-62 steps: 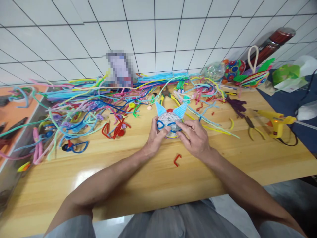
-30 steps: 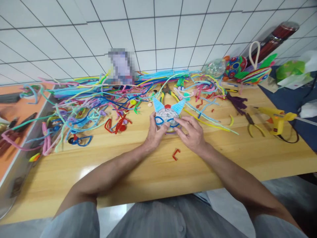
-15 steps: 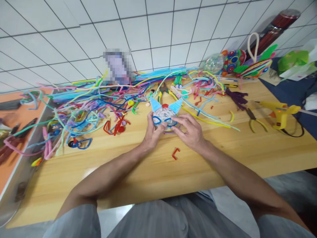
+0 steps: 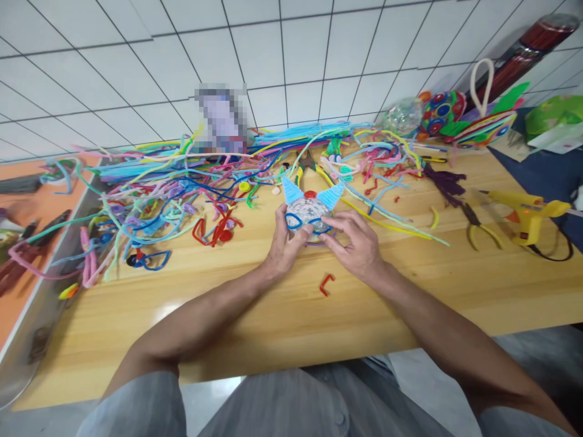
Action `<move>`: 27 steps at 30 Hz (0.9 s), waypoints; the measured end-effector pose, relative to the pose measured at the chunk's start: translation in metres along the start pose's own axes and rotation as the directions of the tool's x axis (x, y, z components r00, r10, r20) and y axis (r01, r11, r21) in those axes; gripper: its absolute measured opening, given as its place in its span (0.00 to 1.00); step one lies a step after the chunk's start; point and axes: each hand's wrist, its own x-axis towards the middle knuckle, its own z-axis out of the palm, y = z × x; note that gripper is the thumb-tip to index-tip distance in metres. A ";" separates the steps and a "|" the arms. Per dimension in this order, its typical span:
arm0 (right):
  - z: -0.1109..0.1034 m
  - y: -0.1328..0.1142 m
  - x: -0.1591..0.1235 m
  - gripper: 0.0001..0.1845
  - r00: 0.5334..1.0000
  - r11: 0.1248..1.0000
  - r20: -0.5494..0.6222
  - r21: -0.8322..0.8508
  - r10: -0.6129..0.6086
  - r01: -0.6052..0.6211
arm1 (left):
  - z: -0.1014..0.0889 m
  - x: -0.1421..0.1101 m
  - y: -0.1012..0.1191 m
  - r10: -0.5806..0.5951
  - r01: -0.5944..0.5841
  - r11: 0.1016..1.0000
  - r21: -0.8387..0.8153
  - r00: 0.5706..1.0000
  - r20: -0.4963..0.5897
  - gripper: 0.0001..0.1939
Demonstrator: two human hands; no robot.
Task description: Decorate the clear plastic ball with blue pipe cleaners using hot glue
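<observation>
Between my hands is a round clear craft ball [image 4: 310, 209] with two light-blue pointed ears and a red piece between them. A pair of blue pipe-cleaner glasses [image 4: 294, 221] lies across its front. My left hand [image 4: 285, 246] wraps the ball's left side, its thumb pressed on the middle of the glasses. My right hand [image 4: 357, 243] pinches the right end of the glasses against the ball; its fingertips partly hide that loop. A bent red pipe-cleaner piece [image 4: 326, 284] lies on the table just in front of my hands.
Tangled pipe cleaners [image 4: 168, 188] cover the table's back and left. Yellow-handled pliers [image 4: 310, 167] lie behind the ball. To the right are more pliers [image 4: 480, 227], a yellow glue gun [image 4: 528, 215] and a purple bundle [image 4: 445, 182]. A clear ball [image 4: 404, 115] stands by the wall.
Both hands keep their hold on the ball and glasses, with only slight shifts of the right fingers. The whole view shifts a little as my head moves.
</observation>
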 end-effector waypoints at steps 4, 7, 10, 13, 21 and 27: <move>0.000 -0.001 0.001 0.18 1.000 1.000 -0.004 -0.003 -0.015 0.015 | 0.000 0.000 0.000 -0.003 0.003 1.000 0.004 1.000 0.002 0.46; 0.000 -0.002 0.001 0.19 0.999 0.999 -0.015 0.009 -0.037 0.037 | -0.001 0.001 -0.001 -0.018 0.018 1.000 0.021 1.000 0.000 0.48; 0.001 -0.001 0.001 0.19 0.999 0.999 -0.012 0.015 -0.036 0.036 | -0.002 0.002 -0.002 -0.008 0.008 1.000 0.014 1.000 0.006 0.49; 0.001 0.000 0.001 0.18 1.000 1.000 0.010 0.018 0.006 -0.006 | -0.002 0.002 -0.002 -0.014 0.013 1.000 0.028 1.000 0.007 0.50; 0.001 -0.001 0.002 0.18 1.000 0.999 0.002 0.044 0.002 -0.002 | -0.006 0.002 0.000 -0.040 0.038 0.995 0.092 0.999 0.023 0.51; 0.000 -0.003 0.004 0.18 1.000 0.998 -0.017 0.057 -0.021 0.022 | -0.005 0.002 -0.001 -0.007 0.006 0.998 0.070 1.000 0.005 0.47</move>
